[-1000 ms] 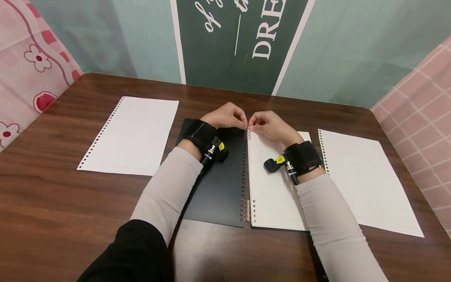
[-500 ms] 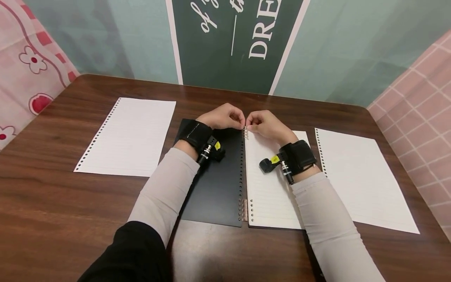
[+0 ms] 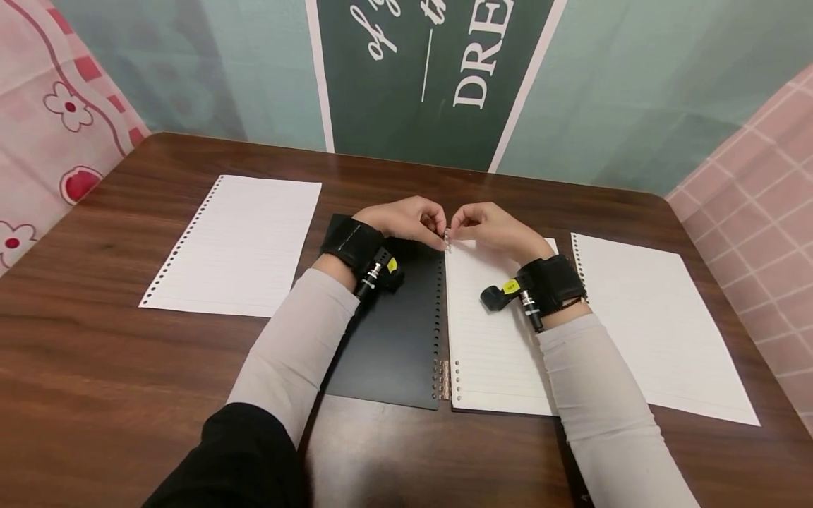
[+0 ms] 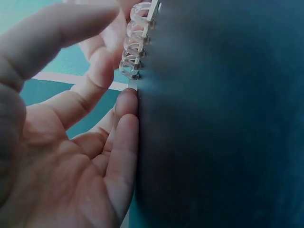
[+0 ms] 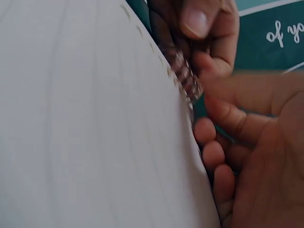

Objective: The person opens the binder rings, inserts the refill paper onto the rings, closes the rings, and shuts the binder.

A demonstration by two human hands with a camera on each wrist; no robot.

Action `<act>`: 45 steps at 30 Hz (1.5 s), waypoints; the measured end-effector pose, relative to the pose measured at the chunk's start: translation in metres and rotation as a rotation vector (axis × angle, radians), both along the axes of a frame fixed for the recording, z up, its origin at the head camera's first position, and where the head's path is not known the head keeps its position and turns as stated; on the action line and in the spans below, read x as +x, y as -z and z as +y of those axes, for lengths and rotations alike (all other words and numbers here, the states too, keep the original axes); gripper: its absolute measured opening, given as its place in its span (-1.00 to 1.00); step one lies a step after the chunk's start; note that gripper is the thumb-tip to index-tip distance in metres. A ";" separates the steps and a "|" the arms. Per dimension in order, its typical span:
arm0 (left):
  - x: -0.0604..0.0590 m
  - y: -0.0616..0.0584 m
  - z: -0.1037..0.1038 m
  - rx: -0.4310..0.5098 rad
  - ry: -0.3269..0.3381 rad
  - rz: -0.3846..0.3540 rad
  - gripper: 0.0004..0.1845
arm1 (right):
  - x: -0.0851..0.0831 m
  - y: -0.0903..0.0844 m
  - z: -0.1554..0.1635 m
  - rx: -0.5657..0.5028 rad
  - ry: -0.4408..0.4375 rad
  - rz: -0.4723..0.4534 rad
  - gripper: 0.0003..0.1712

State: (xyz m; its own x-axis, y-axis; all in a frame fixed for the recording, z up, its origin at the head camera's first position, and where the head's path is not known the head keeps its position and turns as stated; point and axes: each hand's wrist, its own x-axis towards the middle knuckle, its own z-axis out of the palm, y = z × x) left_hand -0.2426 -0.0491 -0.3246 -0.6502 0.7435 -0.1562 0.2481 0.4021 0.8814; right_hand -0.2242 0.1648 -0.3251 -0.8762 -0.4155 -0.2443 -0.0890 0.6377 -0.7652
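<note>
An open loose-leaf notebook lies in front of me, with a black cover (image 3: pixel 387 339) on the left and lined pages (image 3: pixel 485 331) on the right. At its top, a clear pinkish binder ring strip (image 4: pixel 135 42) runs through the punched holes. My right hand (image 3: pixel 495 229) pinches the end of this strip between thumb and index finger. My left hand (image 3: pixel 406 217) is beside it, thumb apart from the index finger. In the left wrist view its other fingers (image 4: pixel 124 142) touch the cover's edge. A second ring strip (image 3: pixel 445 381) sits at the bottom of the spine.
A loose punched sheet (image 3: pixel 235 247) lies to the left of the notebook, holes on its left edge. Another punched sheet (image 3: pixel 654 324) lies to the right. The brown wooden table (image 3: pixel 95 367) meets a printed cloth backdrop (image 3: pixel 267 77) at its far edge.
My left thumb has parted from its fingertips and dropped a little toward the cover, and that hand sits slightly lower. The right hand stays at the top ring strip. The sheets have not moved.
</note>
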 end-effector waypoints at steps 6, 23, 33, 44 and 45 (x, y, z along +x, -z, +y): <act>-0.001 0.002 0.001 -0.057 0.063 0.102 -0.83 | 0.000 0.004 0.009 -0.036 -0.111 0.024 -0.89; -0.001 0.003 0.001 -0.038 0.070 0.148 -0.83 | 0.003 0.008 0.009 -0.107 -0.197 0.111 -0.95; -0.001 0.002 0.000 -0.111 0.046 0.160 -0.83 | 0.000 0.010 0.009 -0.131 -0.242 0.135 -0.94; -0.002 0.001 0.001 -0.103 0.071 0.208 -0.85 | 0.000 0.008 0.010 -0.139 -0.280 0.133 -0.94; -0.002 0.001 0.001 -0.099 0.072 0.206 -0.85 | 0.000 0.008 0.010 -0.136 -0.281 0.137 -0.95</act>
State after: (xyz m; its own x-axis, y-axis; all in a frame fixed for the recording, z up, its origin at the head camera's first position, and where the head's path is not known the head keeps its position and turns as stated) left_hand -0.2450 -0.0481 -0.3258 -0.6221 0.7765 -0.1002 0.4496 0.4591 0.7662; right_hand -0.2237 0.1752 -0.3333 -0.7438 -0.6659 -0.0576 -0.3546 0.4663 -0.8104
